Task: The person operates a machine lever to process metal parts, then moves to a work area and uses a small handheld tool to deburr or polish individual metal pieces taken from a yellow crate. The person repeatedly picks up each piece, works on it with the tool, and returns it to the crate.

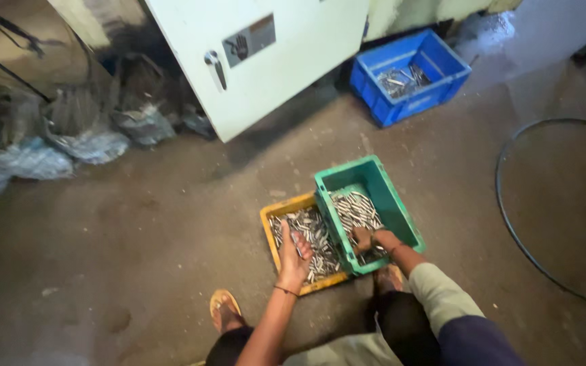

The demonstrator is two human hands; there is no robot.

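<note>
A yellow crate (274, 211) and a green crate (391, 196) stand side by side on the floor, both filled with several small metal pieces. My left hand (293, 256) reaches into the yellow crate, fingers resting on the metal pieces (310, 230); one piece seems pinched between the fingers. My right hand (372, 239) is inside the green crate at its near end, closed around some of the metal pieces (354, 207) there.
A blue crate (435, 57) with more metal parts sits at the back right. A white cabinet door (286, 61) stands open behind the crates. Plastic bags (83, 135) lie at the left wall. A black hose (510, 217) curves across the floor at right. My sandalled foot (224, 306) is near.
</note>
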